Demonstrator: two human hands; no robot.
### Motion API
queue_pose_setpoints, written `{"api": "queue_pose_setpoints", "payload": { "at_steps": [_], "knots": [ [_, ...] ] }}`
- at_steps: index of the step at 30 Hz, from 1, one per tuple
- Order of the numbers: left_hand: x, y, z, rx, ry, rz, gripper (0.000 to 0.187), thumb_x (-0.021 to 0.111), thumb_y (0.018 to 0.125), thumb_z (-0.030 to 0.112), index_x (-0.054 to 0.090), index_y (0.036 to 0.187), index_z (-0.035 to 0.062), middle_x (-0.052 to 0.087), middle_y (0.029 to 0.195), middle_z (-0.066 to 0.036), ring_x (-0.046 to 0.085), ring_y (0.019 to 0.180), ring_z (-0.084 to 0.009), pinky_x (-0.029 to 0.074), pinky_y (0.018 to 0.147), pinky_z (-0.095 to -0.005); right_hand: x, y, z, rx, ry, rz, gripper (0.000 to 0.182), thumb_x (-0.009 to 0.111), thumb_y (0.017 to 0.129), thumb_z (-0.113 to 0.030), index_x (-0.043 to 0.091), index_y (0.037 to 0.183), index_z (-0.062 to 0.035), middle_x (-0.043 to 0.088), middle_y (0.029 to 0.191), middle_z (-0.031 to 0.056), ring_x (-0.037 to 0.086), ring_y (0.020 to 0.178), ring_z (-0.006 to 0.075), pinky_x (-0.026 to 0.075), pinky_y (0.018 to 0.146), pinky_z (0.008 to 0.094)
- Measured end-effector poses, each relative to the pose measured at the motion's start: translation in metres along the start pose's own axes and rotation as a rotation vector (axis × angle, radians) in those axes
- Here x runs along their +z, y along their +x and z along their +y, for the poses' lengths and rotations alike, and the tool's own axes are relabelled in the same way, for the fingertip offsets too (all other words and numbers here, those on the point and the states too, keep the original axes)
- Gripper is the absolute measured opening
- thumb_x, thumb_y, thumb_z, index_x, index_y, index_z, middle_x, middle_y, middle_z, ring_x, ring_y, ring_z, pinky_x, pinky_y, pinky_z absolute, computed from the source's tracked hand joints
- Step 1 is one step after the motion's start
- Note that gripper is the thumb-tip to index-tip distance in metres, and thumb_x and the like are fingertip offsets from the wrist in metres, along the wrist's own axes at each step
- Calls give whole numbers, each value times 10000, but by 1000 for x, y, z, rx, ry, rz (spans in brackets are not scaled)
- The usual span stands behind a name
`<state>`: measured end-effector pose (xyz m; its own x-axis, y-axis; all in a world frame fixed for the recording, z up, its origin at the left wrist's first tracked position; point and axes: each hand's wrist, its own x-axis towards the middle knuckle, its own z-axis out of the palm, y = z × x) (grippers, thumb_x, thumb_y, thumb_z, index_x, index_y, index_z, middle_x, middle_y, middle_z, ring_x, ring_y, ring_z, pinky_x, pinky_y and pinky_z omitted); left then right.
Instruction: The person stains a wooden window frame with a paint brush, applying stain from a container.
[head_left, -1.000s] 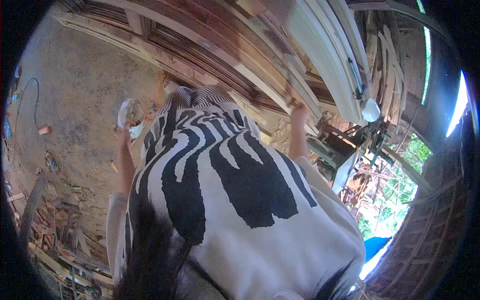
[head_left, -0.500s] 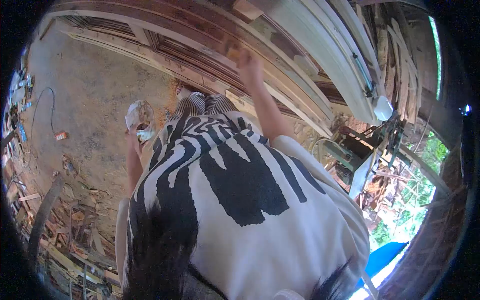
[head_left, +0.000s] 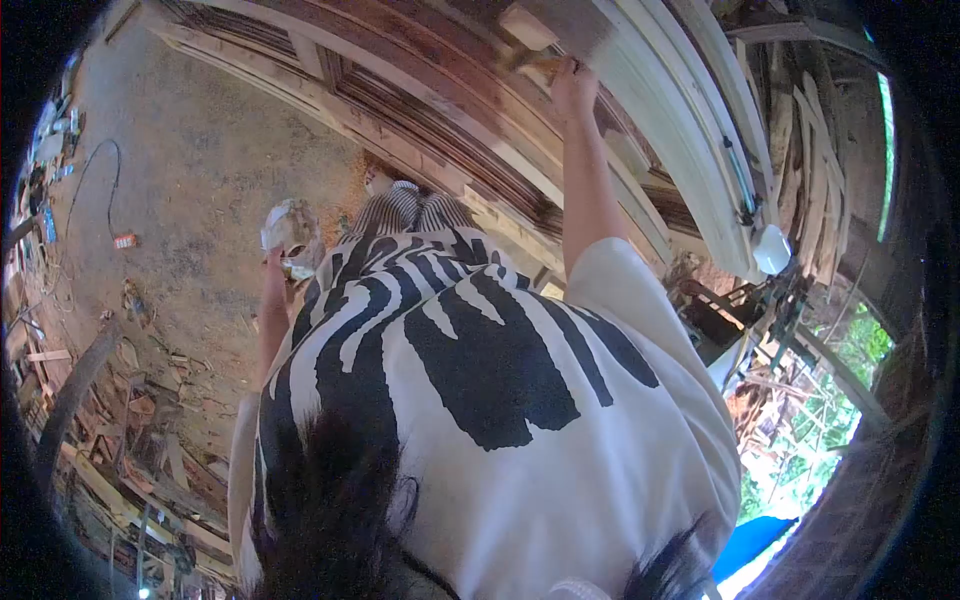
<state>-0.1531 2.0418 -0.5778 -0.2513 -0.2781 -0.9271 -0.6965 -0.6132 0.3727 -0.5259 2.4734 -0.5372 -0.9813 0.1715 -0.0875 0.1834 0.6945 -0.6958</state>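
My right hand [head_left: 575, 92] is closed on what looks like a paintbrush [head_left: 544, 67], with a yellowish-brown handle. It reaches out over a long wooden frame [head_left: 480, 95] with reddish-brown boards, close to a pale wood block [head_left: 527, 27]. The brush's tip is blurred, so contact with the wood cannot be told. Low on the left, my left hand [head_left: 274, 265] is wrapped round a clear, smeared plastic container [head_left: 290, 228], held beside my body above the floor. Its contents are hard to make out.
Pale planks [head_left: 690, 110] lie beyond the frame on the right. A green-grey machine [head_left: 725, 325] stands near wood scraps [head_left: 775, 400]. On the dusty floor [head_left: 210, 130] at left are a cable [head_left: 115, 165], an orange item [head_left: 125, 241] and scattered offcuts [head_left: 150, 400].
My right hand has moved outward and to the right over the wood with the brush, its arm now straighter. My left hand keeps hold of the container, and the view has shifted slightly.
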Motion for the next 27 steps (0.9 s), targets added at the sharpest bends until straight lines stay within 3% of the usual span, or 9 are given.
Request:
{"api": "queue_pose_setpoints", "payload": {
  "at_steps": [5,8,11,13,17,23,24,26,27],
  "knots": [
    [-30,25,-18,19,-131,-81,531,607,805,519,471,1144,134,586,1022,-71,602,911,-247,496,715,-435,2,1,-39,134,-490,-41,342,508,903,-291,621,1049,-4,638,1005,256,600,966,427,461,805,473],
    [-38,18,-28,11,-164,141,557,597,811,522,449,1157,111,580,1024,-88,596,882,-255,495,722,-448,59,45,7,32,-51,-55,361,516,904,-321,641,1006,2,638,1002,257,606,953,424,476,797,462],
    [-71,24,-52,4,-181,243,559,590,813,530,453,1152,106,578,1019,-90,590,884,-253,490,729,-448,87,57,-22,92,308,83,390,439,969,-330,606,985,23,662,872,201,635,710,304,488,672,414],
    [-92,29,-67,5,-188,279,561,585,814,536,456,1148,104,577,1015,-92,587,886,-252,487,734,-447,83,45,-61,-239,-446,203,371,444,972,-342,590,1015,-3,662,915,147,607,648,256,481,635,397],
    [-111,32,-82,4,-214,313,565,576,816,546,462,1141,98,574,1009,-95,579,890,-250,482,743,-447,134,87,-44,-423,-313,234,366,424,974,-341,604,1015,-25,666,983,150,635,730,316,488,673,425],
    [-135,21,-95,-81,-400,153,571,560,820,568,491,1108,79,568,979,-99,563,911,-247,465,760,-436,104,45,-129,-326,-576,-14,297,453,939,-237,665,999,-38,654,1055,172,645,905,358,505,732,443],
    [-144,35,-107,-75,-51,350,560,561,820,571,513,1060,68,560,970,-98,549,920,-240,453,763,-418,101,38,-121,-295,-713,-68,281,468,928,-220,661,1012,-33,662,1012,171,655,878,341,511,719,434],
    [-178,95,-162,-10,-89,323,595,567,807,597,587,982,28,554,979,-100,528,915,-225,426,767,-371,113,29,-100,-265,-853,-117,268,483,918,-202,656,1024,-29,670,969,169,665,851,324,517,707,426],
    [-185,100,-168,-8,-94,319,595,567,807,597,587,982,28,554,979,-100,528,915,-225,426,767,-371,128,25,-87,-462,-1013,-207,278,484,923,-222,655,1020,-26,671,926,165,668,835,297,521,702,411]
  ]
}}
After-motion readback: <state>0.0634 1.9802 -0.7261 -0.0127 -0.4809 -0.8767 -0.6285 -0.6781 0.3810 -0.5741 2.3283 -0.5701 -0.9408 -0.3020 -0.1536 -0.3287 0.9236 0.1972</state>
